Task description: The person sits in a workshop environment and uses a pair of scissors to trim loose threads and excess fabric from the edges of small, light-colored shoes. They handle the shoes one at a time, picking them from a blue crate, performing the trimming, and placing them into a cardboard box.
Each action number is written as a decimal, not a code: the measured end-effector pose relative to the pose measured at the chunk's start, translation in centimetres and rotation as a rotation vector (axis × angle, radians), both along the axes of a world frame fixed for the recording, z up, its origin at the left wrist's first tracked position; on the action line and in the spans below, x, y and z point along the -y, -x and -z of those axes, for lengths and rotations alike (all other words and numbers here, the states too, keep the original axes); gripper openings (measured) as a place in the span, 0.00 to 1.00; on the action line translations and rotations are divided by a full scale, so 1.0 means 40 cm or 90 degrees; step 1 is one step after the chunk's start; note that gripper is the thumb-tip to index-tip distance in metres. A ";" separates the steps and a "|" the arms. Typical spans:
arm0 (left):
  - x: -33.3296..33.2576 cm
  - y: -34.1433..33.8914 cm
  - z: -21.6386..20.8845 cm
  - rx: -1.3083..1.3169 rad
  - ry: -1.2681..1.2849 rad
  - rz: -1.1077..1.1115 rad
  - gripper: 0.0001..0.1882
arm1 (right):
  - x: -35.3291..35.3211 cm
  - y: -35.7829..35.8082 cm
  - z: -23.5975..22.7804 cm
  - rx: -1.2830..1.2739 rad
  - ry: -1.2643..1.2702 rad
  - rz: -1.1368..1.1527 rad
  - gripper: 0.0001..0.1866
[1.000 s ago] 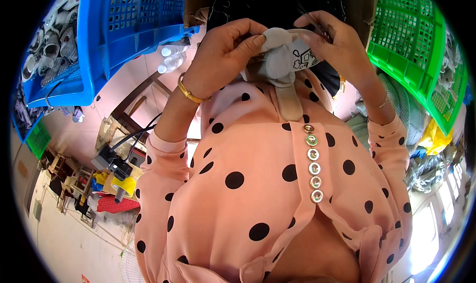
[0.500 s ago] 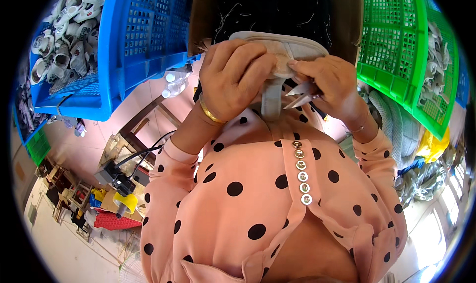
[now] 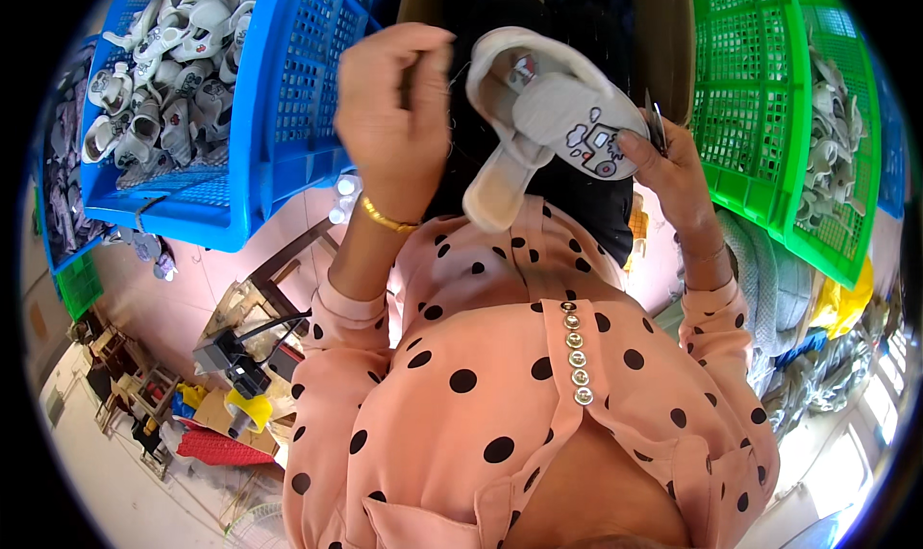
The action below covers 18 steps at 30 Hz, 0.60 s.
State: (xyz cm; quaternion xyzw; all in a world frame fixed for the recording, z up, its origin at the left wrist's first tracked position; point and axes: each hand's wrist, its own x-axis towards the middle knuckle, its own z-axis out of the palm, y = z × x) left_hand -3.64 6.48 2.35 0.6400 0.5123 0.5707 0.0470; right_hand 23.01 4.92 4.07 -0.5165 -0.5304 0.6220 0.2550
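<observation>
Passable through a slim gap between the left hand (image 3: 396,116) and the shoe (image 3: 567,112), between the side edges of the brown box (image 3: 665,49). Blocked farther left by the right wall of the blue basket (image 3: 252,126); blocked rightward by the shoe, the right hand (image 3: 675,164) with scissors (image 3: 656,126) jutting out, then the left edge of the green basket (image 3: 790,164).

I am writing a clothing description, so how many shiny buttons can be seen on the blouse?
6 shiny buttons, all in one row down the front of the pink polka-dot blouse; others may be hidden in its folds.
</observation>
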 end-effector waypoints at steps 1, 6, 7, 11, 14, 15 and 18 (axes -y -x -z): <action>0.005 0.006 -0.009 0.094 0.038 0.002 0.06 | 0.000 -0.006 0.002 -0.003 0.035 0.023 0.18; 0.100 -0.012 -0.116 -0.027 0.266 0.259 0.18 | 0.033 0.019 0.028 -0.013 -0.049 0.076 0.17; 0.112 -0.028 -0.113 -0.069 0.292 0.252 0.22 | 0.040 0.023 0.031 0.008 -0.074 0.076 0.17; 0.155 -0.103 -0.047 -0.133 0.377 0.222 0.36 | 0.081 0.042 0.067 0.063 -0.197 0.071 0.16; 0.168 -0.140 0.003 -0.098 0.355 0.200 0.39 | 0.121 0.047 0.093 0.077 -0.225 0.089 0.15; 0.166 -0.148 0.020 -0.084 0.339 0.197 0.38 | 0.134 0.051 0.097 0.085 -0.234 0.098 0.15; 0.175 -0.164 0.045 0.024 0.409 0.263 0.32 | 0.159 0.063 0.113 0.020 -0.180 0.135 0.17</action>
